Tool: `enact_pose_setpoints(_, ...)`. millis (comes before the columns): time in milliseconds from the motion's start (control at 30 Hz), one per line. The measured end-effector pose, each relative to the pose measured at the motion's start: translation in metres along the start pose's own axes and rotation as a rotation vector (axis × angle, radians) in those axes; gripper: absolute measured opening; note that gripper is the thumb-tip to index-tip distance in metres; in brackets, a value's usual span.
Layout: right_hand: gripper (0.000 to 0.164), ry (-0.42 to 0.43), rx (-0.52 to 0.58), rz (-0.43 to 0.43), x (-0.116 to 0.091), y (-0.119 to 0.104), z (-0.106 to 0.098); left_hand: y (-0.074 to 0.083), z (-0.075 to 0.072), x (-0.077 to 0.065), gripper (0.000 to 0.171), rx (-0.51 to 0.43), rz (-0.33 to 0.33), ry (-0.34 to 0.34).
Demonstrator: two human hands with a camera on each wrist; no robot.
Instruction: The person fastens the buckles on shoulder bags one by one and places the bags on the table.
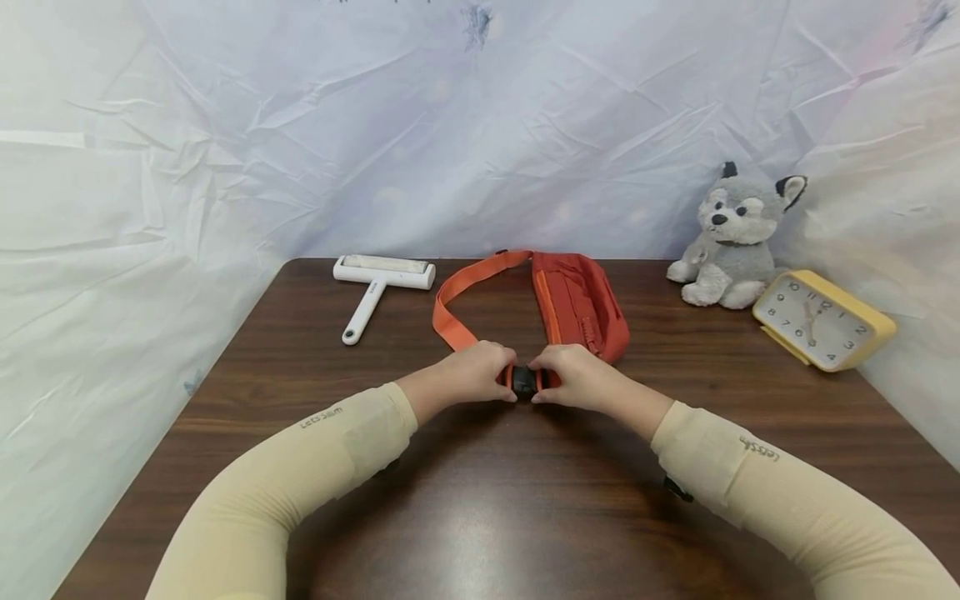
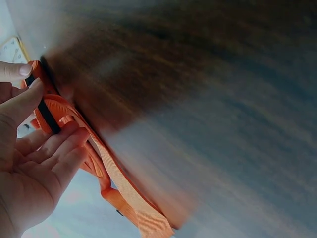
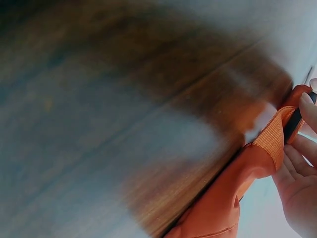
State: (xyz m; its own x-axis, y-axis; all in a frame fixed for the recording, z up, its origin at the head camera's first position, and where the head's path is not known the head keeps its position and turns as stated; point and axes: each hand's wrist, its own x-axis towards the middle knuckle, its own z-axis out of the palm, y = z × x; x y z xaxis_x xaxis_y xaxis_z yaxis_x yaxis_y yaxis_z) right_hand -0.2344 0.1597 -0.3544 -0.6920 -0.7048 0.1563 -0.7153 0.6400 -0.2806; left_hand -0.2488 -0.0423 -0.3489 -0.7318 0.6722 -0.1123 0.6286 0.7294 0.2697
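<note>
A red-orange waist bag (image 1: 577,300) lies on the table, its orange strap (image 1: 452,293) looping out to the left and round to the front. At the front of the loop is a black buckle (image 1: 523,382). My left hand (image 1: 476,372) pinches the buckle's left side between thumb and fingers. From the right, my right hand (image 1: 576,379) pinches the other side, fingertips close to those of the left. In the left wrist view the orange webbing (image 2: 116,171) trails away below the left hand. The right wrist view shows webbing (image 3: 271,139) folded back beside the right fingers.
A white lint roller (image 1: 382,275) lies at the back left of the brown wooden table (image 1: 480,500). At the back right sits a grey-and-white plush dog (image 1: 731,242), with a yellow alarm clock (image 1: 821,321) beside it. Pale crinkled sheeting (image 1: 480,142) hangs behind and at both sides.
</note>
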Motion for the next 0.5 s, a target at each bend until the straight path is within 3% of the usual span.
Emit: enact_pose_setpoints(500,0.042,-0.002,-0.007,-0.011,0.0022,0.0001,0.0036,0.0022,0.0021,0.0017,0.039,0.068,-0.020,-0.016)
